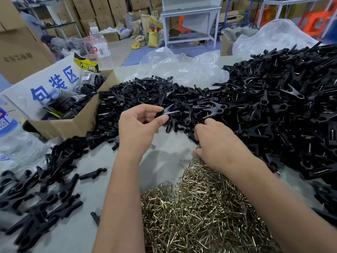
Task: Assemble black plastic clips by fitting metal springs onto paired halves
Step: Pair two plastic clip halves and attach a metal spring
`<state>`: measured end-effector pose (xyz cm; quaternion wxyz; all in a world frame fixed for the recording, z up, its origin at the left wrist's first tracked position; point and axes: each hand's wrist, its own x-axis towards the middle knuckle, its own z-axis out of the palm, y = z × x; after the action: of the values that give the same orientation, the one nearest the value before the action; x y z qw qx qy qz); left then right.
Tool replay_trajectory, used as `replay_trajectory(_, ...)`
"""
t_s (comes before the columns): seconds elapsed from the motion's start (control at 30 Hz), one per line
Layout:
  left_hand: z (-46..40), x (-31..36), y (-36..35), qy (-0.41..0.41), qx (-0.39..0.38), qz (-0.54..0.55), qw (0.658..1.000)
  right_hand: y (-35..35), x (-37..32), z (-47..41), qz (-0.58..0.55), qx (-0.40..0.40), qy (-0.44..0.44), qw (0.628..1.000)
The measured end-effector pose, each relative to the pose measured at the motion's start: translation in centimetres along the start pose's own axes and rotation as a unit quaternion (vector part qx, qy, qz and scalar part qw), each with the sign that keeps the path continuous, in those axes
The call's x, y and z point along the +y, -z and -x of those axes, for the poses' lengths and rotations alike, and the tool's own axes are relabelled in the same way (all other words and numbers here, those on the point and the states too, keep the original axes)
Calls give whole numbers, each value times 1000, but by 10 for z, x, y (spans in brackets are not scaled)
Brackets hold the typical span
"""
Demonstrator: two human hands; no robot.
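My left hand (pixel 140 125) pinches a pair of black clip halves (pixel 169 112) between thumb and fingers, held above the table in front of the middle pile. My right hand (pixel 217 143) reaches down with curled fingers at the far edge of the pile of brass-coloured metal springs (pixel 200 207); its fingertips are among the springs, and what they hold is hidden. A heap of loose black halves (pixel 145 94) lies behind my hands. A large heap of assembled clips with springs (pixel 282 99) fills the right side.
More black clip parts (pixel 45 194) are scattered at the left front. An open cardboard box (pixel 87 114) with a blue-lettered sign stands at the left. Clear plastic bags (pixel 182 66) lie behind the piles. A plastic bottle (pixel 18 143) lies at the left edge.
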<state>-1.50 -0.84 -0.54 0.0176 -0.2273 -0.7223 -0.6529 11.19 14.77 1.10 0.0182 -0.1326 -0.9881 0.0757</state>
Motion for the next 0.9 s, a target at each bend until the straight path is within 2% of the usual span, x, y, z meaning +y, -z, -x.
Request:
replay_trajectory(0.13,1,0,1,2,-2,-5,1000,-1,2,0,12,16,-12,1000)
replay_trajectory(0.33,0,0,1,-2,3,-2,1000,5,10,0,39,30,71,996)
replay_trajectory(0.43,-1,0,0,-4,9,6,1000,10,4,2,-12,49,96,994)
replay_trajectory(0.6,0,1,-1,-7,3,4,1000,0,-10,2,0,-55,124,991)
replay_trajectory(0.67,1,2,-1,-12,-3,10,1000,-2,-10,2,-44,-67,129,988)
replay_trajectory(0.77,1,3,0,-13,-10,30,999,-2,-6,0,-200,-54,87,974)
replay_trajectory(0.83,1,3,0,-11,-16,42,999,-2,1,-3,-323,-6,39,946)
replay_trajectory(0.9,1,4,0,-9,-27,48,998,-1,12,-6,-442,52,-5,896)
